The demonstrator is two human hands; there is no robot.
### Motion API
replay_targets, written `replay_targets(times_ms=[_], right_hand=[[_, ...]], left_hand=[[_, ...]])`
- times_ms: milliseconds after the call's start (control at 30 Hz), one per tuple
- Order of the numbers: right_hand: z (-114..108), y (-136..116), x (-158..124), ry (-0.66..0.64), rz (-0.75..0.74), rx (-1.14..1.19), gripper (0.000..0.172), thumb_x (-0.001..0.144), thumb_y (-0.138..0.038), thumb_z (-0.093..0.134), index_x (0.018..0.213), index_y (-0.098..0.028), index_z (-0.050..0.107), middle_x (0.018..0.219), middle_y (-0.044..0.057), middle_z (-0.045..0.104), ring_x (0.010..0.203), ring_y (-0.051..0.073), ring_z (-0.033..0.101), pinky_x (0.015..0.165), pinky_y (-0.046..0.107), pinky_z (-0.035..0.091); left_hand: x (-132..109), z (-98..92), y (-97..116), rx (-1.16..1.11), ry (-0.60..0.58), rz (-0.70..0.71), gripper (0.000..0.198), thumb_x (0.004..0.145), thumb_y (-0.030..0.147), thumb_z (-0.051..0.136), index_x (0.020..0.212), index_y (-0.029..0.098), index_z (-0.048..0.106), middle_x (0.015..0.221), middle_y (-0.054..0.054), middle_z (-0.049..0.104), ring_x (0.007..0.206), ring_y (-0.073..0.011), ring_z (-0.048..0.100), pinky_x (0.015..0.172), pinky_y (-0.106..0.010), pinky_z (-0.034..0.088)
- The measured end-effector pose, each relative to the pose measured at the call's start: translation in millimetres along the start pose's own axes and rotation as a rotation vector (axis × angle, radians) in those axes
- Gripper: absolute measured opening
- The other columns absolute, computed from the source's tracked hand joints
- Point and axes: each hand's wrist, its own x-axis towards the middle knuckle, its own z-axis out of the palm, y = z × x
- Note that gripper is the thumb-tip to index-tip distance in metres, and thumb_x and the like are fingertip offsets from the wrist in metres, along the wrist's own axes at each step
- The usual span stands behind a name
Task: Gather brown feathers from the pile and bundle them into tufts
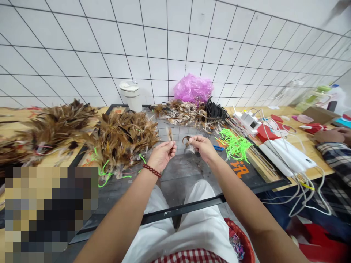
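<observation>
My left hand (162, 154) is raised over the dark cutting mat (181, 171) and pinches a small brown feather (170, 134) that stands upright above the fingers. A red bead bracelet (151, 170) circles that wrist. My right hand (201, 145) is close beside it, fingers closed on a curled dark feather (187, 139) with pale fluff under it. The two hands are a few centimetres apart. A big heap of brown feathers tied with green cords (123, 140) lies just left of my left hand.
More feather heaps lie at far left (52, 128) and at the back (181, 111), by a pink plastic bag (193, 89) and a white cup (131, 94). Neon green cords (234, 143), white glue guns (287, 153) and cables lie right. Another person's hand (330, 136) rests at far right.
</observation>
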Motion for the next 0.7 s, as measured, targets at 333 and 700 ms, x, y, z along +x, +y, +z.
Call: replay_targets(times_ms=[333,700], right_hand=[[-9.7,-4.4,3.2,0.031,0.044,-0.137,0.042,0.062,-0.055,0.070,0.057,-0.018,0.052,0.047,-0.005,0.045,0.043,0.006,0.031,0.042,0.022,0.022],[14.0,3.3,-8.6,-0.190,-0.344,-0.280,0.025,0.073,-0.044,0.066,0.077,-0.019,0.065,0.071,-0.001,0.058,0.067,0.012,0.050,0.065,0.026,0.042]], left_hand=[[-2.8,6.7,-5.4,0.172,0.028,0.056,0.029,0.058,0.028,0.079,0.074,0.008,0.067,0.057,-0.002,0.059,0.048,-0.0061,0.049,0.044,-0.017,0.035],[-3.3,10.3,-16.4,0.518,0.027,0.124,0.018,0.061,0.027,0.075,0.063,0.011,0.067,0.055,-0.004,0.062,0.044,-0.0076,0.050,0.039,-0.019,0.033]])
